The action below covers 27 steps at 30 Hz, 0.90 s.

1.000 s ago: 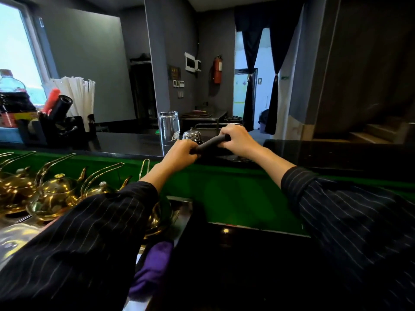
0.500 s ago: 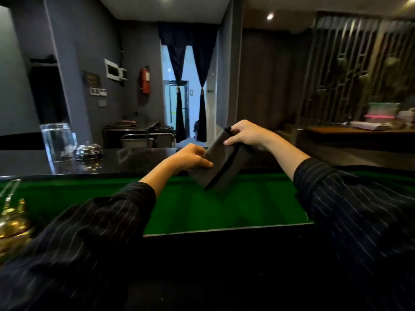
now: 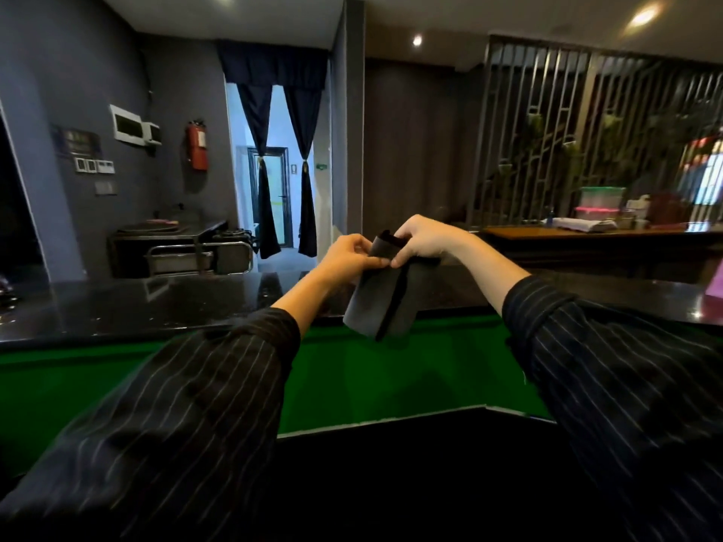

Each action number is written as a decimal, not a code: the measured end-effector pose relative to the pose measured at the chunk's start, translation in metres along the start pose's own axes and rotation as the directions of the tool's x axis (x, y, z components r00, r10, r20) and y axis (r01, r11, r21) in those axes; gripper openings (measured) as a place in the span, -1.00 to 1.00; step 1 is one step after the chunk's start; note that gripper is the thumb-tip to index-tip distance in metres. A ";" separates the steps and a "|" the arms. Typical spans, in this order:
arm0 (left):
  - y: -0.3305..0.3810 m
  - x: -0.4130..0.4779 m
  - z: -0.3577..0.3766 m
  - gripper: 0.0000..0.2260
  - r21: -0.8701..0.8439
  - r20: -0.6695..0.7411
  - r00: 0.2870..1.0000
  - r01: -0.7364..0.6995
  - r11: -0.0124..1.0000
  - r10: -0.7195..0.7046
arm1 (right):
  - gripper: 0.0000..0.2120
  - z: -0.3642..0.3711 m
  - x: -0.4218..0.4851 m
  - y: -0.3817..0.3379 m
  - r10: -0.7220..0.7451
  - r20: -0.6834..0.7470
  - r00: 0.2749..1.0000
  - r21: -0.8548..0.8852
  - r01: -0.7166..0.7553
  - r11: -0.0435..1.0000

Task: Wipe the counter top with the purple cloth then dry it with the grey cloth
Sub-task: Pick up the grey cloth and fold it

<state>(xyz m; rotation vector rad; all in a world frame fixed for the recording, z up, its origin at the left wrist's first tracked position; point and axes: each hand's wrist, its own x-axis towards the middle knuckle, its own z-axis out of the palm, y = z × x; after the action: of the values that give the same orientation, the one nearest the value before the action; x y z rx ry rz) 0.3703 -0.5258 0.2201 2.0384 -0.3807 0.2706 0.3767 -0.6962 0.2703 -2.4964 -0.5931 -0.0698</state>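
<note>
A folded grey cloth hangs in the air above the dark glossy counter top, which runs across the middle of the view. My left hand pinches the cloth's upper edge from the left. My right hand grips the same top edge from the right, close beside the left. The cloth droops below both hands, folded with a dark crease down its middle. The purple cloth is out of view.
A green panel drops below the counter's near edge, with a black surface under it. A pink thing shows at the counter's far right. Behind stand a metal cart and a wooden side table with boxes.
The view has swung right, away from the gold teapots and the glass. Both hands lifted the grey cloth off the counter and drew close together at its top edge.
</note>
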 end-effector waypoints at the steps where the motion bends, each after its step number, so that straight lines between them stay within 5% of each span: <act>1: 0.001 0.009 0.000 -0.75 0.043 0.031 0.999 0.016 0.999 -0.017 | -0.76 -0.006 0.007 0.003 -0.005 -0.033 0.999 -0.010 0.004 1.000; 4: -0.006 0.035 -0.004 -0.76 0.244 0.070 0.996 0.032 0.969 -0.050 | -0.82 -0.021 0.031 0.010 -0.026 -0.152 0.988 -0.051 0.018 0.999; 10: -0.037 0.065 0.004 -0.90 0.389 -0.275 0.959 0.046 0.920 0.068 | -0.90 0.008 0.066 0.027 -0.264 -0.393 0.881 -0.165 0.215 0.963; 15: -0.076 0.058 0.009 -0.79 0.464 -0.129 0.991 0.022 0.886 0.043 | -0.88 0.081 0.045 0.070 -0.338 -0.070 0.938 -0.246 0.312 0.918; 19: -0.089 0.047 -0.002 -0.62 0.517 -0.054 0.998 0.004 0.856 0.028 | -0.71 0.080 0.032 0.066 -0.137 0.143 0.980 -0.094 0.151 0.984; 23: -0.093 0.035 -0.011 -0.64 0.600 0.020 1.000 -0.020 0.800 0.010 | -0.35 0.080 0.048 0.038 -0.019 0.060 0.998 -0.042 0.022 0.999; 27: -0.096 0.023 -0.016 -0.69 0.682 0.057 0.998 -0.021 0.731 -0.025 | -0.41 0.123 0.072 0.041 0.154 0.152 0.976 -0.304 -0.102 0.947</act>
<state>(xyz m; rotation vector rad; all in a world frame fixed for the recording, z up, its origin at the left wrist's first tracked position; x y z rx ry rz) 0.4278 -0.4723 0.1576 2.7883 -0.3443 0.3869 0.4496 -0.6320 0.1589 -2.8471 -0.5192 0.1199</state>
